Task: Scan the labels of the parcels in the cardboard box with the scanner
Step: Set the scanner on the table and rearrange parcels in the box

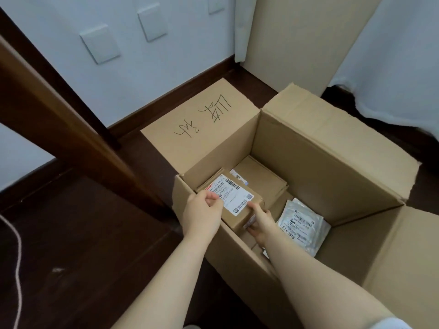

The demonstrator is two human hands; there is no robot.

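A large open cardboard box (320, 157) stands on the dark floor. Inside it, both hands hold a small brown parcel (257, 202) with a white shipping label (234, 193) facing up. My left hand (202, 216) grips the parcel's near left edge, fingers curled on the label. My right hand (260, 223) grips its near right corner from the side. A grey plastic mailer (303, 225) with its own label lies to the right in the box. Another flat brown parcel (259, 175) lies behind. No scanner is in view.
One box flap (202, 124) with handwritten characters lies flat toward the wall. A brown wooden table leg (78, 129) slants at left. A thin cord (17, 257) hangs at the far left. White curtains (392, 55) and a beige panel (297, 39) stand behind the box.
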